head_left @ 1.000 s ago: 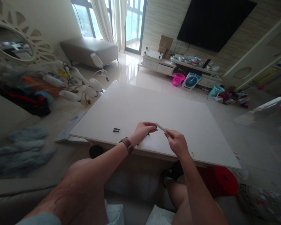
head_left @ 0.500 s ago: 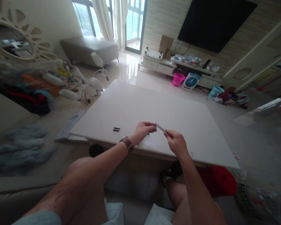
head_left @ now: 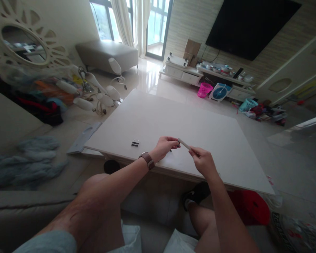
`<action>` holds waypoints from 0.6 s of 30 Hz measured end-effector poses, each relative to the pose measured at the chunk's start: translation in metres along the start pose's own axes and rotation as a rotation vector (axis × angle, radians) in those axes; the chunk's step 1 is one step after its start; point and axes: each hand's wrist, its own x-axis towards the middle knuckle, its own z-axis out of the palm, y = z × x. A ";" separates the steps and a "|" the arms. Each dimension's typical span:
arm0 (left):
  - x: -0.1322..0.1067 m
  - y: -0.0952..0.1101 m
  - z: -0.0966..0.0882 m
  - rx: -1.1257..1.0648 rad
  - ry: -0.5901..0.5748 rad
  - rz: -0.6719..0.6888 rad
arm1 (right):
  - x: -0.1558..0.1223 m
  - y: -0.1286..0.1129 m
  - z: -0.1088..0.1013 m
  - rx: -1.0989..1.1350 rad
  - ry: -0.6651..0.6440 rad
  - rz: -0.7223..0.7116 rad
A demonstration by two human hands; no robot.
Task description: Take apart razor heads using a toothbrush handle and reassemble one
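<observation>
My left hand (head_left: 166,147) pinches a small dark piece (head_left: 178,143) between thumb and fingertips; its exact kind is too small to tell. In my right hand (head_left: 202,161) is a slim pale grey stick (head_left: 184,144), gripped by its near end and slanting up to the left. The stick's far end meets the dark piece at my left fingertips. Both hands are over the white table (head_left: 200,126), near its front edge. Below my left fingers, a tiny dark bit (head_left: 170,150) shows on the tabletop. Left of that hand lie small black strips (head_left: 135,144).
A chandelier with white shades (head_left: 105,100) is at the table's left. Under the front right edge sits a red round object (head_left: 250,207). Beyond the table are a pink basket (head_left: 204,90), a blue and white fan (head_left: 220,92) and a low cabinet (head_left: 183,75).
The whole view has shifted slightly, so the room and table appear further right. Both hands keep their grips, with the stick still against the dark piece.
</observation>
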 end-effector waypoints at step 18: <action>-0.002 0.001 0.002 -0.056 0.008 -0.008 | 0.000 -0.011 0.004 -0.008 0.050 0.019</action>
